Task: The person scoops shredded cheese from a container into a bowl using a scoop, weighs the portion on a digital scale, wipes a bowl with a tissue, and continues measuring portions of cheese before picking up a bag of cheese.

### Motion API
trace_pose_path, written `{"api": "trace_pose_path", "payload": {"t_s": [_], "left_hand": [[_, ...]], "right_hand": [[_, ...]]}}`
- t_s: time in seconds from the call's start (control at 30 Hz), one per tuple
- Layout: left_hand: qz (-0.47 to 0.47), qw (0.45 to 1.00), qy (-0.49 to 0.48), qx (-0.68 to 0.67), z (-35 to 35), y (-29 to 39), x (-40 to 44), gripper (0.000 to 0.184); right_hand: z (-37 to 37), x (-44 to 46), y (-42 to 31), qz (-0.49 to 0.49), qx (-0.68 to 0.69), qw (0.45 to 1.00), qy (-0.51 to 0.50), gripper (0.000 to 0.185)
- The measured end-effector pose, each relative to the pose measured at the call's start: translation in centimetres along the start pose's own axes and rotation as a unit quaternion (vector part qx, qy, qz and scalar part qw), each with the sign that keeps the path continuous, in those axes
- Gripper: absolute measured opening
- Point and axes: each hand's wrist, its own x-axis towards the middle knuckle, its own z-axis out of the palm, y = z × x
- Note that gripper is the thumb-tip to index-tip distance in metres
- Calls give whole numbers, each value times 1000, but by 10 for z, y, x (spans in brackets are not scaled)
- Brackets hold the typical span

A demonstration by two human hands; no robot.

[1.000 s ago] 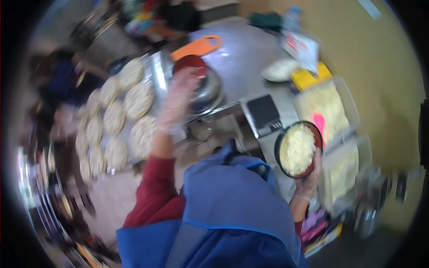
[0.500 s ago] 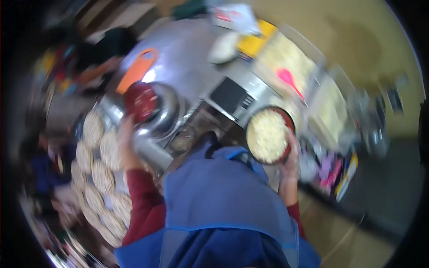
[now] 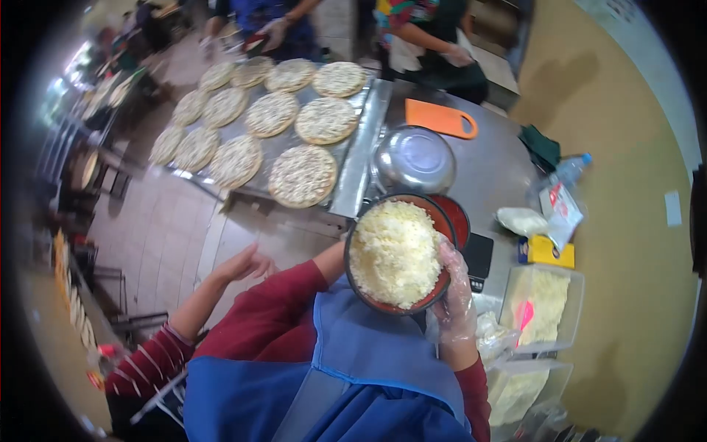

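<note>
My right hand (image 3: 454,298), in a clear plastic glove, grips the right rim of a dark bowl (image 3: 437,291) with a reddish inside. Crumbly pale-yellow grated cheese (image 3: 395,254) is heaped in it. My left forearm (image 3: 331,263) reaches behind the bowl's left side; the fingers are hidden, so I cannot tell what they touch. Just beyond the bowl, a red bowl (image 3: 455,219) is partly covered by it. An upturned metal bowl (image 3: 415,158) lies on the steel table (image 3: 495,173) farther off.
Topped flat rounds (image 3: 303,175) cover a metal tray at far left. An orange board (image 3: 440,118), black scale (image 3: 480,258), yellow box (image 3: 546,252) and cheese tubs (image 3: 577,313) are on the right. Another person's bare hand (image 3: 247,264) reaches in from the left; co-workers stand across the table.
My view has turned left, bringing the tray of rounds to the front. My right hand has brought the cheese bowl in front of me. My left hand, earlier at the red bowl, is now hidden.
</note>
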Motion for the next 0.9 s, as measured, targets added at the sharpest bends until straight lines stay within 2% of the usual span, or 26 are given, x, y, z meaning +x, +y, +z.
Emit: {"api": "trace_pose_path", "payload": {"t_s": [0.03,0.07,0.13,0.17,0.2,0.23,0.3,0.4,0.47,0.53,0.57,0.6,0.7,0.73,0.77,0.8,0.9], "left_hand": [[-24,995,-37,-95,-11,-18,-13,63],[-37,977,-79,-197,-22,-43,-23,65],[-57,905,-161,-390,-52,-101,-88,69],[-38,898,-150,-412,-37,-82,-86,66],[-126,908,-43,-397,-13,-47,-84,67],[-110,919,-23,-379,2,-42,-79,68],[-91,930,7,-356,14,-29,-88,69],[-87,897,53,-430,23,-7,-98,71],[-89,875,59,-473,43,-2,-111,71],[-88,862,45,-497,56,9,-109,72],[-90,854,39,-510,67,19,-99,72],[-93,846,36,-524,65,21,-109,73],[-117,828,54,-545,61,62,-78,75],[-114,834,46,-537,62,66,-74,75],[-110,818,13,-564,65,72,-71,71],[-105,801,-22,-589,69,80,-67,67],[-100,738,-122,-656,83,95,-64,55]], "right_hand": [[4,0,7,9,-1,1000,-24,43],[11,4,18,-7,-5,995,-104,43],[11,11,46,-69,2,967,-245,44],[15,16,56,8,18,974,-227,45],[19,21,67,84,34,975,-205,45],[13,33,91,121,60,972,-192,44],[20,26,101,141,38,965,-217,44],[18,27,126,157,19,962,-225,46],[19,25,132,214,-14,953,-214,47],[7,38,161,190,-40,955,-225,49],[12,28,153,188,-30,964,-184,52],[4,42,166,218,-35,949,-226,58],[14,29,150,128,-11,964,-234,59],[11,36,154,124,-2,951,-283,62],[13,35,150,119,6,936,-332,65],[14,27,148,76,5,959,-272,65],[19,18,125,50,8,960,-276,67]]}}
